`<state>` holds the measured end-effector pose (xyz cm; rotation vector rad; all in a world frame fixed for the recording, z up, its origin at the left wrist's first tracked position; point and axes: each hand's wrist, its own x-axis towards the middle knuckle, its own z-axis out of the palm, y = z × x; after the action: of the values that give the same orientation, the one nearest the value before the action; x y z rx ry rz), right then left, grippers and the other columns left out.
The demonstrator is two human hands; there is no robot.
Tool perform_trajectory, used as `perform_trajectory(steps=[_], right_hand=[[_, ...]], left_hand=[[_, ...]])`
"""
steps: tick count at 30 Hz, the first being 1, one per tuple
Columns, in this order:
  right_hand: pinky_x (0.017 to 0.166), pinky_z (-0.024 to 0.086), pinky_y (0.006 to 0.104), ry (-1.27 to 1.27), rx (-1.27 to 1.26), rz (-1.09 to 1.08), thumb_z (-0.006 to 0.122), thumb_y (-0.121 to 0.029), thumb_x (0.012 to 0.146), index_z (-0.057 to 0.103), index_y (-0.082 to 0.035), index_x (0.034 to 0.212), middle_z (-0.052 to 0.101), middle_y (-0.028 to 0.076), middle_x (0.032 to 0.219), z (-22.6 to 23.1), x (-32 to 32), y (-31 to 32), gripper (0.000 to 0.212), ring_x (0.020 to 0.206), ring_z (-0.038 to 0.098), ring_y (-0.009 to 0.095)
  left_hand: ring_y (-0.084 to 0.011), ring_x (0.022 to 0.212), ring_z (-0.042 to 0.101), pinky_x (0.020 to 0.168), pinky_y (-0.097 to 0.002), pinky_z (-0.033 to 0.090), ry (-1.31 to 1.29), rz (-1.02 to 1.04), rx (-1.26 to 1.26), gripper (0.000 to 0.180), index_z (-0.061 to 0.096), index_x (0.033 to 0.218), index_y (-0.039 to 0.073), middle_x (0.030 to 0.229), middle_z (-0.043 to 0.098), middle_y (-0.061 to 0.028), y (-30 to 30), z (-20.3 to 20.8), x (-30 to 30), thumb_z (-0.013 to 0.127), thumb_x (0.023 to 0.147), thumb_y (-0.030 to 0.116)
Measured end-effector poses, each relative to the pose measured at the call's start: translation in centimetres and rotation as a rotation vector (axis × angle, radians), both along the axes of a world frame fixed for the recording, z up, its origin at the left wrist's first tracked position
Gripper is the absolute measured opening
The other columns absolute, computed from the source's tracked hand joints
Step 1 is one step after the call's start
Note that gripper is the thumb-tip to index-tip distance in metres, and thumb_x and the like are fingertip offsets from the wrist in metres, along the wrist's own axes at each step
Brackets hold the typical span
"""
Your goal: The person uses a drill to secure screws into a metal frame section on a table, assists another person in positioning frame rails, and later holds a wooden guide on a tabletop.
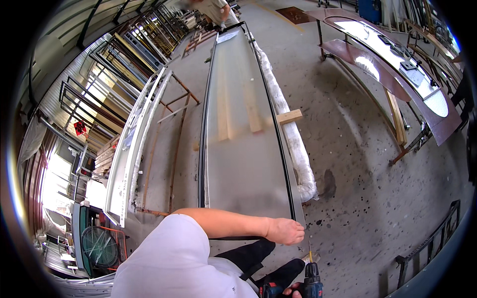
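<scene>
A long, narrow glass panel (243, 171) in a black frame stretches away from me. My left arm crosses over its near end. Fingers curled together, my left hand (285, 231) is at the near right corner of the frame; whatever they pinch is too small to make out. Low in front of me, my right hand (294, 289) grips a dark cordless drill (312, 283). Its thin, yellowish bit (310, 252) points up and away, just right of my left hand and apart from it. Part of the right hand is hidden behind the drill.
White wrapped padding (293, 144) runs under the panel's right side, beside a wooden block (289, 116). A person (214, 11) stands at the far end. White profiles (130, 149) lie on a rack at left, near a fan (100, 246). A table (343, 52) stands right; a black metal frame (430, 243) nearer.
</scene>
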<state>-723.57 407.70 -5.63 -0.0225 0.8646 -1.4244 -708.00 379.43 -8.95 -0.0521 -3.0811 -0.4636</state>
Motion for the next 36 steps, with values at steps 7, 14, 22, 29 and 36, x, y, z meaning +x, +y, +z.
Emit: perform_trajectory(steps=[7, 14, 22, 29, 36], right_hand=[[0.084, 0.046, 0.0310, -0.027, 0.075, 0.043, 0.056, -0.014, 0.092, 0.053, -0.006, 0.123, 0.059, 0.005, 0.100, -2.8, 0.3, 1.6, 0.032, 0.090, 0.056, 0.017], [0.072, 0.050, 0.0325, 0.066, 0.158, -0.135, 0.062, -0.003, 0.081, 0.027, -0.004, 0.147, 0.059, 0.014, 0.099, -1.3, 0.8, 0.7, 0.075, 0.077, 0.058, 0.018], [0.074, 0.049, 0.0309, 0.069, 0.159, -0.203, 0.063, -0.001, 0.082, 0.027, -0.004, 0.147, 0.059, 0.013, 0.100, -0.9, 0.3, 0.7, 0.074, 0.079, 0.058, 0.016], [0.077, 0.050, 0.0303, 0.156, 0.231, -0.146, 0.063, 0.001, 0.081, 0.032, -0.001, 0.144, 0.060, 0.010, 0.099, -1.6, -0.6, 2.9, 0.070, 0.082, 0.060, 0.015], [0.086, 0.053, 0.0334, 0.178, 0.106, -0.066, 0.065, 0.004, 0.079, 0.034, 0.006, 0.143, 0.066, 0.012, 0.101, -3.1, -0.1, 1.9, 0.072, 0.091, 0.067, 0.019]], left_hand=[[-0.0300, 0.080, 0.055, 0.078, -0.0402, 0.049, 0.147, 0.109, 0.230, 0.018, 0.053, 0.088, 0.001, 0.080, 0.051, -0.0110, 1.9, 0.6, 1.5, 0.058, 0.078, 0.015], [-0.0304, 0.089, 0.061, 0.092, -0.0426, 0.049, 0.130, 0.106, 0.284, 0.022, 0.057, 0.096, -0.002, 0.095, 0.060, -0.0140, 0.9, 1.4, 1.1, 0.063, 0.078, 0.010], [-0.0328, 0.097, 0.060, 0.098, -0.0486, 0.044, -0.033, 0.283, 0.123, 0.047, 0.055, 0.108, -0.003, 0.107, 0.059, -0.0170, 0.8, 2.8, -0.6, 0.075, 0.069, 0.013], [-0.0280, 0.086, 0.059, 0.091, -0.0468, 0.044, -0.023, 0.296, 0.120, 0.030, 0.060, 0.095, 0.000, 0.092, 0.061, -0.0120, 1.0, 1.8, -0.7, 0.070, 0.068, 0.004], [-0.0344, 0.094, 0.059, 0.095, -0.0507, 0.045, -0.072, 0.253, 0.145, 0.040, 0.059, 0.103, -0.004, 0.100, 0.060, -0.0185, -2.8, 4.0, -0.2, 0.065, 0.073, 0.023]])
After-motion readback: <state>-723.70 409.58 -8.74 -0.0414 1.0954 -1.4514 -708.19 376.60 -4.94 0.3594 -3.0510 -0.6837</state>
